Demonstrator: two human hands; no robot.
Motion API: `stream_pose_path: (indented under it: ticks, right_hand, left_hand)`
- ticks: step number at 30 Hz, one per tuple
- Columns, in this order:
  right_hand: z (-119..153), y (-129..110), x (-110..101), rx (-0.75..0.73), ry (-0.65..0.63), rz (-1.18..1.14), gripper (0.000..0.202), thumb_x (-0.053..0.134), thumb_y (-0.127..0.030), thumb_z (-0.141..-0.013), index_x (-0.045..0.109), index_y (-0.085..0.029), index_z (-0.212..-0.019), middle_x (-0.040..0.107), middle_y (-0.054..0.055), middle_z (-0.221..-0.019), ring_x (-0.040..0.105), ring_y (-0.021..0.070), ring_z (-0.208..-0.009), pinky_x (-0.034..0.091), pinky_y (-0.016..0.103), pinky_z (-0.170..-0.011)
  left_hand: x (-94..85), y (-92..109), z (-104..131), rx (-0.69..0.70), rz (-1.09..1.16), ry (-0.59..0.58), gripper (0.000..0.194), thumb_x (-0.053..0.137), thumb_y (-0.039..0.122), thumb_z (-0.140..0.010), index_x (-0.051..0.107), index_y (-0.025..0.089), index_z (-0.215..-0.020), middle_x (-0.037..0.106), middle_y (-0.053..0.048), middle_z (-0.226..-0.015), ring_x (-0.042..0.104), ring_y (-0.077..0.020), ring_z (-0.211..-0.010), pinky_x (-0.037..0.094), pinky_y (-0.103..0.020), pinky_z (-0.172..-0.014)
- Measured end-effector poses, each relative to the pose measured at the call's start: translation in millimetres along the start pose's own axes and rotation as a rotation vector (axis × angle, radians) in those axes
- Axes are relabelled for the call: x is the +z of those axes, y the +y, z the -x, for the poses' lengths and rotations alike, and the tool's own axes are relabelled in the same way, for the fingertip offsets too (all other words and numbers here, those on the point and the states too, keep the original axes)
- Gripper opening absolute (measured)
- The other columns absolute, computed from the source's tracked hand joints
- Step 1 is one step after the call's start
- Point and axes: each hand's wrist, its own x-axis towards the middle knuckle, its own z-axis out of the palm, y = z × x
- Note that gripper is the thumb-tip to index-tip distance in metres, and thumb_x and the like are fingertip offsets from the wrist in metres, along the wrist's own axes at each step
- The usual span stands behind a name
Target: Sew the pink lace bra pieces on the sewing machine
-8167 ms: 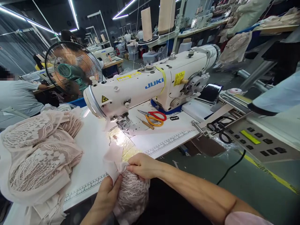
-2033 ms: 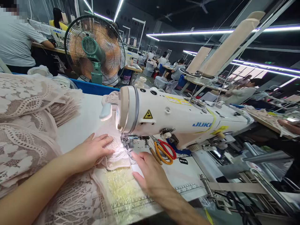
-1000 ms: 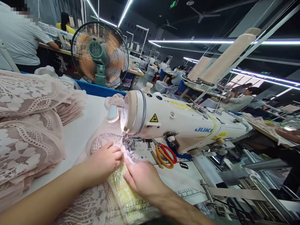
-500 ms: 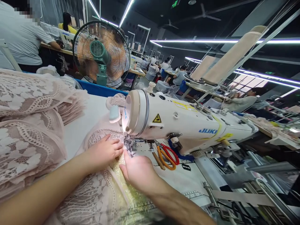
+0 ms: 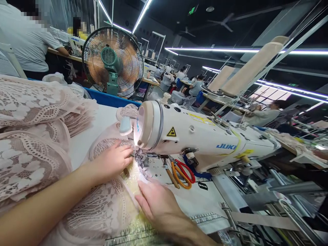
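Note:
Pale pink lace fabric [image 5: 94, 213] lies under the needle area of a white sewing machine [image 5: 176, 131], whose lamp lights the presser foot [image 5: 139, 160]. My left hand [image 5: 115, 160] rests on the lace just left of the foot, fingers stretched out over it, palm down. Nearer to me, my right hand [image 5: 160, 200] has its thumb and forefinger closed on the fabric's narrow edge; the fingertips are partly hidden. Shiny yellowish material [image 5: 138, 218] shows on the table between the lace and my right hand.
Orange-handled scissors [image 5: 180, 176], a red-handled tool [image 5: 188, 171] and a black razor blade [image 5: 203, 186] lie right of the needle. More lace [image 5: 30, 136] is heaped at left. Behind stands a fan [image 5: 112, 61]. A person in a grey shirt [image 5: 23, 44] sits at far left.
My right hand has moved back from the presser foot, toward me and slightly right, along the fabric edge. My left hand has shifted slightly left. The view has tilted a little.

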Motion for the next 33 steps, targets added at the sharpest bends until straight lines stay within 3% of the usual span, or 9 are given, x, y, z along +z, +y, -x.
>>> stream_pose_path:
  ticks: [6,10,13,17,19,21,25,29,33]
  right_hand:
    - [23,4,22,-0.042,0.24,-0.275,0.013,0.054,-0.026,-0.089,0.064,-0.02,-0.094,0.064,0.003,-0.078,0.059,0.0186,-0.068,0.043,0.029,-0.059]
    - [28,-4,39,-0.1,0.413,-0.405,0.048,0.045,-0.035,-0.095,0.045,-0.018,-0.141,0.065,0.004,-0.082,0.058,0.0166,-0.067,0.047,0.027,-0.06]
    - [24,-20,37,-0.221,0.301,-0.442,0.069,0.05,-0.044,-0.094,0.026,-0.02,-0.154,0.067,0.003,-0.088,0.06,0.0172,-0.07,0.05,0.027,-0.062]
    - [9,-35,26,-0.119,0.203,-0.461,0.031,0.053,-0.033,-0.09,0.07,-0.02,-0.113,0.066,0.004,-0.078,0.061,0.0184,-0.072,0.049,0.027,-0.064]
    - [2,-32,25,-0.044,0.239,-0.504,0.026,0.048,-0.024,-0.09,0.074,-0.019,-0.093,0.067,0.005,-0.077,0.063,0.0175,-0.072,0.049,0.026,-0.067]
    - [-1,-24,24,0.016,0.249,-0.536,0.029,0.046,-0.019,-0.089,0.073,-0.019,-0.1,0.071,0.005,-0.082,0.065,0.0177,-0.076,0.05,0.026,-0.07]
    - [0,-7,24,0.103,0.153,-0.448,0.038,0.054,-0.021,-0.086,0.069,-0.021,-0.121,0.074,0.005,-0.084,0.067,0.019,-0.075,0.051,0.027,-0.068]
    - [3,-4,22,0.127,0.086,-0.358,0.038,0.056,-0.024,-0.088,0.07,-0.023,-0.123,0.076,0.007,-0.098,0.07,0.0208,-0.085,0.052,0.028,-0.074]
    - [1,-5,20,0.138,0.03,-0.293,0.042,0.055,-0.027,-0.088,0.066,-0.022,-0.129,0.076,0.006,-0.09,0.069,0.0213,-0.078,0.05,0.028,-0.067]
  left_hand:
    - [-5.9,22,9,0.02,0.234,-0.194,0.012,0.064,0.013,-0.071,0.056,0.019,-0.066,0.063,-0.002,-0.072,0.059,-0.0206,-0.075,0.043,-0.03,-0.066]
    - [5.0,1,5,-0.14,0.599,-0.054,0.015,0.05,0.022,-0.081,0.045,0.02,-0.067,0.052,0.002,-0.068,0.049,-0.0144,-0.065,0.04,-0.026,-0.061]
    - [12.6,-12,1,-0.319,0.809,0.088,0.021,0.042,0.036,-0.085,0.039,0.022,-0.069,0.04,0.005,-0.061,0.042,-0.0124,-0.058,0.037,-0.024,-0.054]
    - [17.2,-15,1,-0.5,0.558,0.148,0.018,0.034,0.03,-0.088,0.035,0.023,-0.071,0.042,0.004,-0.062,0.045,-0.0133,-0.058,0.038,-0.024,-0.055]
    - [16.1,-10,5,-0.522,0.435,0.121,0.014,0.038,0.022,-0.085,0.037,0.022,-0.071,0.045,0.003,-0.063,0.047,-0.0151,-0.06,0.037,-0.026,-0.056]
    - [14.3,-3,11,-0.514,0.371,0.074,0.008,0.045,0.014,-0.079,0.045,0.021,-0.075,0.048,0.001,-0.065,0.048,-0.0169,-0.059,0.034,-0.028,-0.055]
    - [13.9,16,16,-0.302,0.116,0.009,0.029,0.054,0.005,-0.077,0.062,0.021,-0.099,0.06,-0.006,-0.089,0.056,-0.0211,-0.07,0.04,-0.032,-0.06]
    - [18.7,24,14,0.108,-0.098,0.036,0.015,0.056,0.012,-0.085,0.068,0.019,-0.078,0.065,-0.01,-0.111,0.059,-0.0279,-0.098,0.046,-0.048,-0.091]
    - [30.0,20,14,0.181,-0.07,0.004,0.019,0.055,0.012,-0.087,0.073,0.016,-0.082,0.07,-0.011,-0.108,0.062,-0.0265,-0.103,0.05,-0.043,-0.095]
